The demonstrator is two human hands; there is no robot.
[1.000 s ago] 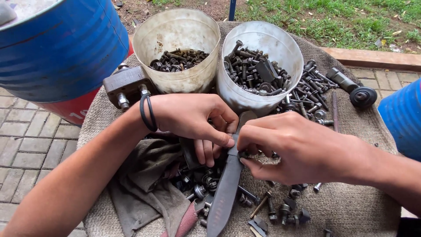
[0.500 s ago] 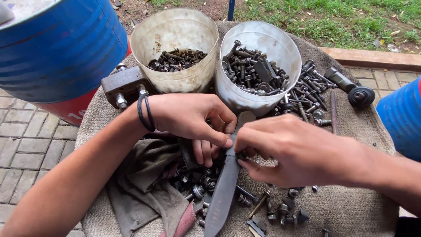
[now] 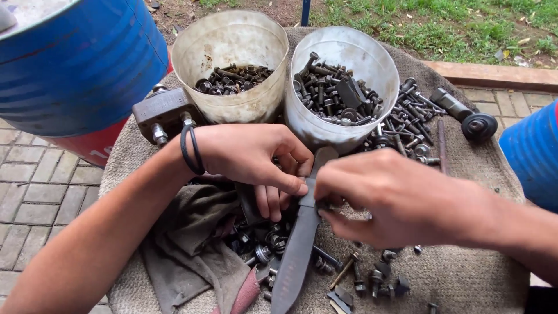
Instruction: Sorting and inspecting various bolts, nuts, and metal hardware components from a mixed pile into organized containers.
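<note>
Two hands meet over the middle of the cloth-covered surface [image 3: 465, 273], fingertips nearly touching, and what they pinch between them is a small dark piece of hardware [image 3: 317, 204], mostly hidden, so its kind cannot be told. The left hand [image 3: 250, 157] comes in from the left with a dark band [image 3: 190, 150] on the wrist; its thumb and forefinger are closed down toward the meeting point, the other fingers curled under. The right hand [image 3: 395, 200] comes in from the right, its grip closed tight on the small piece, fingers bunched around it.

Directly beneath both hands lies a long dark metal blade [image 3: 299, 244]. Its long axis runs from just below the right tub [image 3: 343, 81] down toward the near edge, tilted slightly leftward as it comes nearer. The pinched piece sits at the upper part of that blade, touching or just above it; which, I cannot tell.

Loose bolts [image 3: 401, 125] spread to the right of the tubs, more bolts and nuts [image 3: 264, 241] lie under the left hand, and a brownish rag [image 3: 192, 244] lies left of the blade. The left tub [image 3: 232, 58] also holds bolts.
</note>
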